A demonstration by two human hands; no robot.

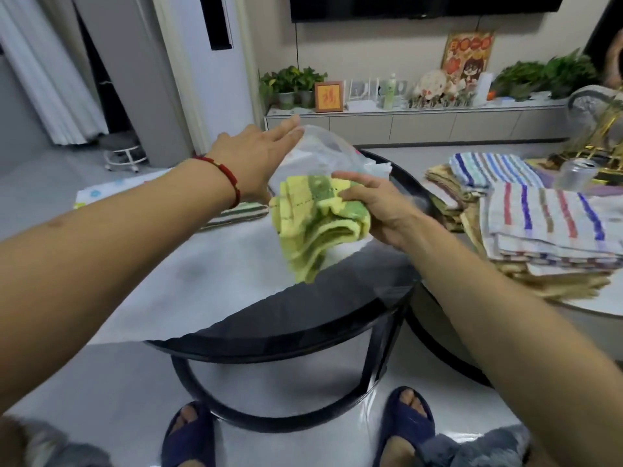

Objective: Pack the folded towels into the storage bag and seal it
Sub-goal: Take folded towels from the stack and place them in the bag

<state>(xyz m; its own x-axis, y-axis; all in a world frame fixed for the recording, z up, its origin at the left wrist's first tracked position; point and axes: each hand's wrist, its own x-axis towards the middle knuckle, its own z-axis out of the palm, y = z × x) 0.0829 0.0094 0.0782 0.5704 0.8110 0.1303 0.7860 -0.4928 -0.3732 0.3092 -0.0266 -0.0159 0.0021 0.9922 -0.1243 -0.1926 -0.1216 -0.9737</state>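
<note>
A clear plastic storage bag [323,153] stands puffed up on the round black table [303,318]. My left hand [256,156], a red bracelet on its wrist, lies flat with fingers stretched against the bag's upper left side. My right hand [377,203] grips a folded yellow-green towel [313,224] just in front of the bag; its lower edge hangs loose. A green-striped folded towel [236,212] lies on the table under my left wrist. More folded striped towels [546,224] are stacked at the right.
A white sheet [209,281] covers the left part of the black table. A second table at the right carries the towel stack [495,173] and a silver can [576,173]. A low cabinet with plants runs along the back wall. My slippered feet [188,436] stand below.
</note>
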